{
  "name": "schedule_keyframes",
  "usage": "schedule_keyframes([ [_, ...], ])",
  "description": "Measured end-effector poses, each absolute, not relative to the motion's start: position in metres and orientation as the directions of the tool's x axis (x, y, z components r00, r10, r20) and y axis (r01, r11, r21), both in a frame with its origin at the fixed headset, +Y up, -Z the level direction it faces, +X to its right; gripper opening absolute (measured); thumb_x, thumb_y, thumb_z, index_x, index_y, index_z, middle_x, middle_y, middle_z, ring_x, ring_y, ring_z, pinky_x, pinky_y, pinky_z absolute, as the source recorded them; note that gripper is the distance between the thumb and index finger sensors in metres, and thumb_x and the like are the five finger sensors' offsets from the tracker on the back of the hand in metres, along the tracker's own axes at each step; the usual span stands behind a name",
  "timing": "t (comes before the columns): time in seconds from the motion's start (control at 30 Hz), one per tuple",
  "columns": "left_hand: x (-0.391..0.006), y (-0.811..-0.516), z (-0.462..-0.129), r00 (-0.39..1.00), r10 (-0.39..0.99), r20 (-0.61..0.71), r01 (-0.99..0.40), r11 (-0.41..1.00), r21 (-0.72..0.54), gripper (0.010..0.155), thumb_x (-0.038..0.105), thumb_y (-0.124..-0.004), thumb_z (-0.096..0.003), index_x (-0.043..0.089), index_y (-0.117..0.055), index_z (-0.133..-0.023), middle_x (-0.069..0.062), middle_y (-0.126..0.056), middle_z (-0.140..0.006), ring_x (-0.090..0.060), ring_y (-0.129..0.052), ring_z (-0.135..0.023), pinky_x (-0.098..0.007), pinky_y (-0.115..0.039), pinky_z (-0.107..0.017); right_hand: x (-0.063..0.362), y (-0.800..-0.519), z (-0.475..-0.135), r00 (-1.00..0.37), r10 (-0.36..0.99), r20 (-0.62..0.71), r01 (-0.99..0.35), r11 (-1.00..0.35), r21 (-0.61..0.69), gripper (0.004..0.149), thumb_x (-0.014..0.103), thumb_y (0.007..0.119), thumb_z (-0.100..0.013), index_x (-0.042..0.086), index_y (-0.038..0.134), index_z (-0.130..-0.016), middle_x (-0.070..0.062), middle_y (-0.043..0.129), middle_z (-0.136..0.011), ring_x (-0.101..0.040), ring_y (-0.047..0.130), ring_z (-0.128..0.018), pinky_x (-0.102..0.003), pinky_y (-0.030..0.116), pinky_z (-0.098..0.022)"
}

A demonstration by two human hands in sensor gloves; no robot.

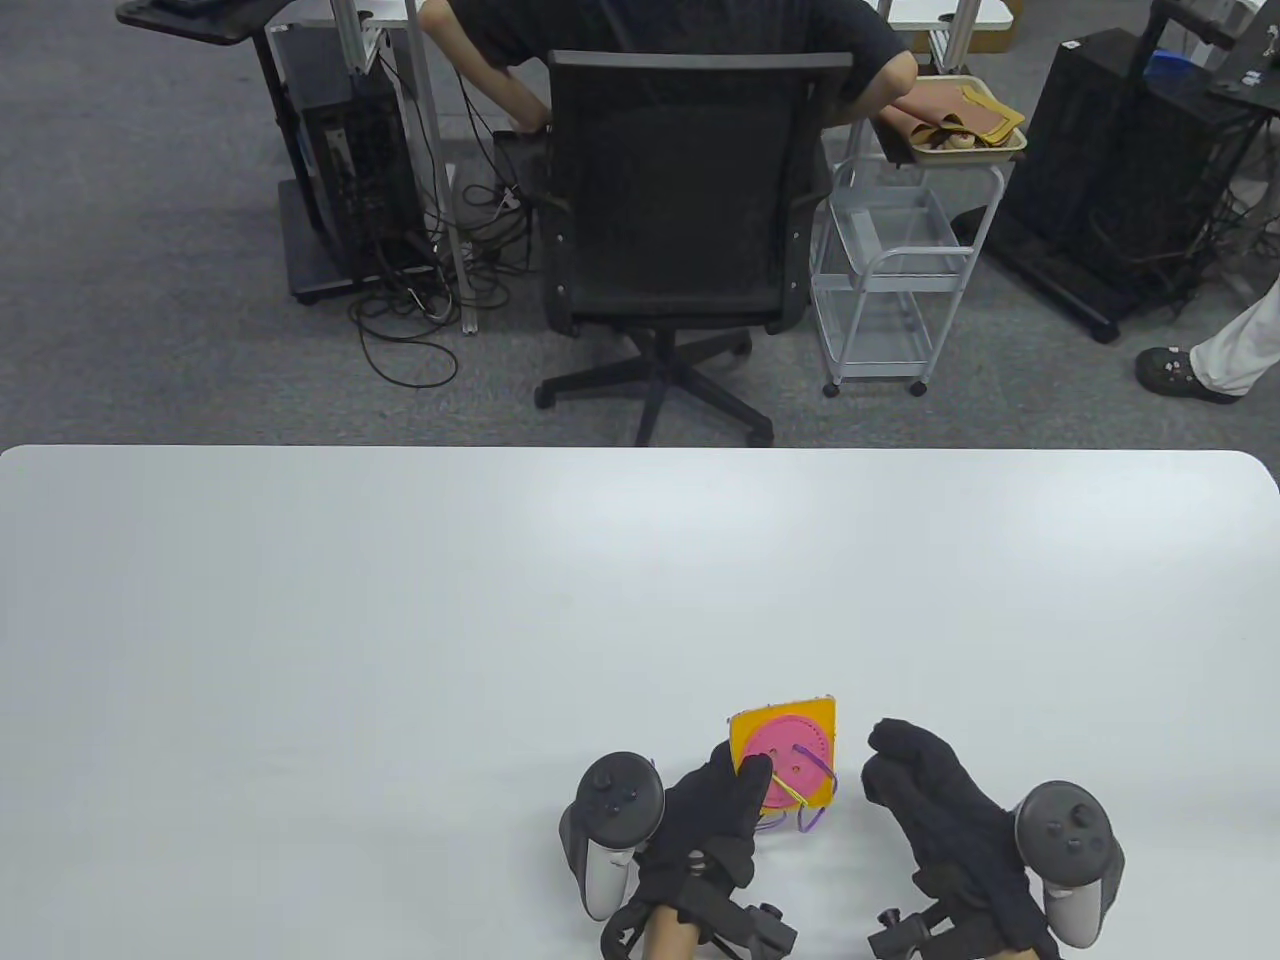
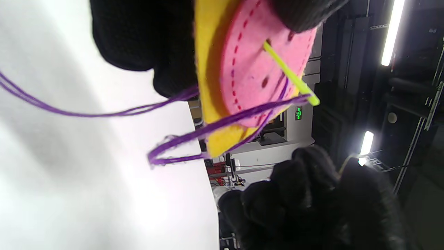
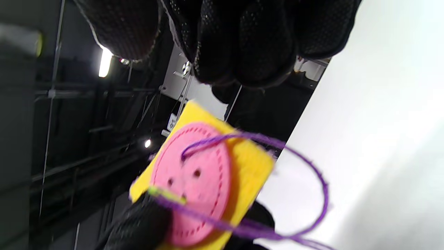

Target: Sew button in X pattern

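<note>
Left hand (image 1: 712, 820) fingers pinch felt button (image 1: 787, 765); right hand (image 1: 935, 805) seemingly relaxed beside.

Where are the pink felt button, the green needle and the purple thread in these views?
pink felt button (image 3: 201, 194): right wrist view, on the face below its holes.
green needle (image 2: 289, 74): left wrist view, mid-shaft, sticking out of a button hole.
purple thread (image 3: 321, 180): right wrist view, on the loop's outer curve over the table.
</note>
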State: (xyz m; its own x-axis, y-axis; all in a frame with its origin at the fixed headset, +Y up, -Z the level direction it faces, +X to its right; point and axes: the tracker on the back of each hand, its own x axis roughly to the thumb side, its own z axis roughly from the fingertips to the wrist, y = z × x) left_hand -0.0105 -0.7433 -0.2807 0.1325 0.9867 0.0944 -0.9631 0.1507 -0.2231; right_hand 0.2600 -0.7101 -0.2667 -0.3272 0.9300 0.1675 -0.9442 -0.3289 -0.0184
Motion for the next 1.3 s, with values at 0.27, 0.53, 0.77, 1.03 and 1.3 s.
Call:
schedule_keyframes([
  [0.27, -0.003, -0.744, -0.282, 0.032, 0.997, 0.070, -0.914, 0.058, -0.401, 0.047, 0.041, -0.065, -0.0544, 0.018, -0.077, -0.094, -0.005, -0.097, -0.085, -0.028, -0.100, -0.072, -0.051, -0.082, -0.054, 0.265, -0.722, -0.277, -0.197, 0.973, 0.119, -0.969, -0.212, 0.128, 0.064, 0.055, 0.067, -0.050, 0.022, 0.056, -0.105, -0.019, 0.058, -0.103, -0.037, 0.060, -0.091, -0.065, 0.041, -0.078],
  [0.53, 0.006, -0.749, -0.282, 0.041, 0.998, 0.038, -0.884, 0.054, -0.465, 0.048, 0.041, -0.065, -0.0548, 0.016, -0.077, -0.095, -0.006, -0.097, -0.085, -0.030, -0.100, -0.072, -0.052, -0.081, -0.053, 0.246, -0.731, -0.279, -0.126, 0.988, 0.088, -0.940, -0.147, 0.309, 0.059, 0.049, 0.065, -0.053, 0.019, 0.060, -0.103, -0.021, 0.052, -0.106, -0.039, 0.056, -0.093, -0.066, 0.039, -0.077],
  [0.77, 0.005, -0.756, -0.283, 0.098, 0.995, 0.013, -0.905, 0.095, -0.415, 0.049, 0.040, -0.065, -0.0548, 0.013, -0.078, -0.094, -0.008, -0.098, -0.083, -0.031, -0.101, -0.069, -0.052, -0.082, -0.051, 0.241, -0.738, -0.282, -0.141, 0.989, 0.049, -0.924, -0.149, 0.353, 0.048, 0.041, 0.069, -0.054, 0.019, 0.069, -0.097, -0.020, 0.052, -0.105, -0.038, 0.056, -0.092, -0.065, 0.040, -0.077],
  [1.03, 0.008, -0.756, -0.283, 0.142, 0.990, 0.023, -0.905, 0.139, -0.401, 0.049, 0.040, -0.065, -0.0545, 0.012, -0.080, -0.091, -0.008, -0.100, -0.080, -0.031, -0.102, -0.067, -0.052, -0.083, -0.050, 0.240, -0.737, -0.282, -0.245, 0.968, 0.058, -0.903, -0.250, 0.350, 0.045, 0.037, 0.071, -0.053, 0.015, 0.067, -0.092, -0.021, 0.050, -0.105, -0.038, 0.055, -0.092, -0.065, 0.040, -0.077],
  [1.3, 0.008, -0.756, -0.284, 0.182, 0.983, 0.032, -0.907, 0.180, -0.381, 0.048, 0.039, -0.066, -0.0543, 0.011, -0.081, -0.091, -0.009, -0.101, -0.079, -0.031, -0.103, -0.066, -0.052, -0.083, -0.049, 0.241, -0.737, -0.282, -0.366, 0.928, 0.066, -0.880, -0.368, 0.300, 0.043, 0.037, 0.071, -0.053, 0.010, 0.070, -0.087, -0.019, 0.054, -0.103, -0.037, 0.058, -0.090, -0.064, 0.043, -0.077],
])
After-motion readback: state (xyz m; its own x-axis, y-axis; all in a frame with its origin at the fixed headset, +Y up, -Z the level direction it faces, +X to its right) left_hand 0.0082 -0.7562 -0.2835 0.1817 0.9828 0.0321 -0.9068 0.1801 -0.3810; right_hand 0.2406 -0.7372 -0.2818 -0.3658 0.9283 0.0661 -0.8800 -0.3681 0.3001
